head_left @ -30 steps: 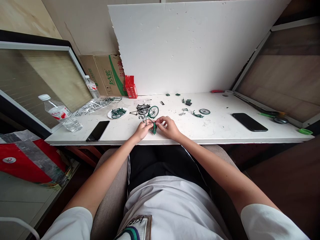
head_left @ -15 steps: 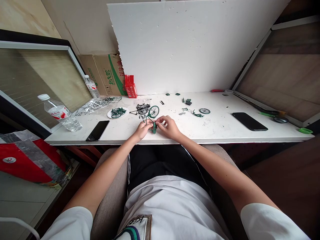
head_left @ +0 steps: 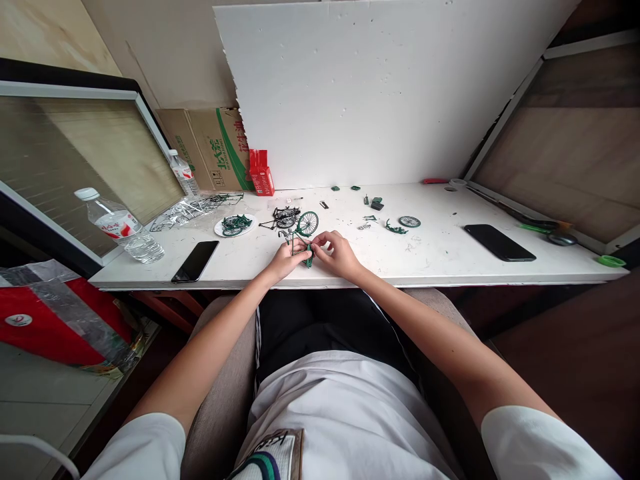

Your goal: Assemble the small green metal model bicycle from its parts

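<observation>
A small green model bicycle (head_left: 301, 233) is at the front of the white table, its spoked wheel pointing away from me. My left hand (head_left: 289, 259) is closed around the bicycle's near part, the thumb lying across it. From the other side, the fingertips of my right hand (head_left: 338, 255) are pinched together against the same part; whether they hold a separate small piece is hidden. Beyond the bicycle lies a pile of black model parts (head_left: 287, 217). To its left, a white plate (head_left: 254, 229) carries a tangle of green bicycle parts (head_left: 236, 225).
A loose wheel (head_left: 410, 222) and a curved green part (head_left: 396, 228) lie to the right, near small green pieces (head_left: 377, 202). Phones (head_left: 195, 261) (head_left: 499, 243) lie on both sides. A water bottle (head_left: 123, 227) stands left, a red box (head_left: 261, 175) at the back.
My left thumb has shifted slightly to the right over the bicycle's near part. The right hand and the things on the table look the same.
</observation>
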Demonstrator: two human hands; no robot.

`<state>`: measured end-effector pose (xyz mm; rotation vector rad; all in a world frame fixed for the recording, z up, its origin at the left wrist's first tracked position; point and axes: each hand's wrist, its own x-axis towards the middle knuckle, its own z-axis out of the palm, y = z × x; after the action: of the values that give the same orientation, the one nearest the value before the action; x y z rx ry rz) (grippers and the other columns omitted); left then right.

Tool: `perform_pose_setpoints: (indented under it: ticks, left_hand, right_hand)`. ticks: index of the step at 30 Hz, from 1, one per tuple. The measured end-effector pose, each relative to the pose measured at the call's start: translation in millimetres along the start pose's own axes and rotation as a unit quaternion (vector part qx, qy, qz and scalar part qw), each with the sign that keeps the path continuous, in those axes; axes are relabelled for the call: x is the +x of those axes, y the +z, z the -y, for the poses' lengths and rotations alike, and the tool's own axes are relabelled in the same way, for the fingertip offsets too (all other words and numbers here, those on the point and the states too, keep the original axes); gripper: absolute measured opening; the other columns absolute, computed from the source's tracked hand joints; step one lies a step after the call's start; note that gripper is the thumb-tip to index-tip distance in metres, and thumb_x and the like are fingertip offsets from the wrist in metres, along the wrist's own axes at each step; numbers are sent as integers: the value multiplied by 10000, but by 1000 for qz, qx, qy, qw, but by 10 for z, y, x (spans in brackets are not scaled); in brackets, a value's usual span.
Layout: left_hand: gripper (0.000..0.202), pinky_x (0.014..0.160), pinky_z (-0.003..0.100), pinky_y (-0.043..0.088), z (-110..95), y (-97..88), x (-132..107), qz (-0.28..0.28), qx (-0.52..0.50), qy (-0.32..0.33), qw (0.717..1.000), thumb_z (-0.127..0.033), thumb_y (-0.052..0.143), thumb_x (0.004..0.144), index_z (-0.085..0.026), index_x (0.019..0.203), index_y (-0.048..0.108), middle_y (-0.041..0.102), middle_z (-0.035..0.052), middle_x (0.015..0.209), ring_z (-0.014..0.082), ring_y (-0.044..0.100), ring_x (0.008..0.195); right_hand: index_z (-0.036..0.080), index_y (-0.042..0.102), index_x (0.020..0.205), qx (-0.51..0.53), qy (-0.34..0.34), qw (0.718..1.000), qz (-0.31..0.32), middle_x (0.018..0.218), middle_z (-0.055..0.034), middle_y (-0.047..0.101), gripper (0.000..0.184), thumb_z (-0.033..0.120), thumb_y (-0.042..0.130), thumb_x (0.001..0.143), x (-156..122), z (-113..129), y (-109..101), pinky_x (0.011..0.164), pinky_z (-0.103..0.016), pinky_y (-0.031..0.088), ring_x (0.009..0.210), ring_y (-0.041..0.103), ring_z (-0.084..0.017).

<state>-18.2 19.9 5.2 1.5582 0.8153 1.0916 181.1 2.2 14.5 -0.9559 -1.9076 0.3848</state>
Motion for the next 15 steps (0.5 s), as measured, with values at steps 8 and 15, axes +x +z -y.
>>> perform_pose_setpoints:
  ticks: [8,15]
  left_hand:
    - [385,723,277,564,-7,7,-38,0,20,7,1000,-251,844,718,-144,1041,664,735,83,980,201,697,912]
    - [363,732,270,564,-10,13,-32,-8,21,9,1000,-235,842,720,-147,1026,666,747,83,975,204,713,931]
  right_hand:
    - [248,682,995,1,-5,1000,-1,899,-46,752,89,321,631,1003,-3,2,-1,757,-364,508,970,635,-246]
    - [255,685,996,1,2,1000,4,906,-49,756,136,368,610,1013,-1,3,-3,778,-388,523,981,644,-253]
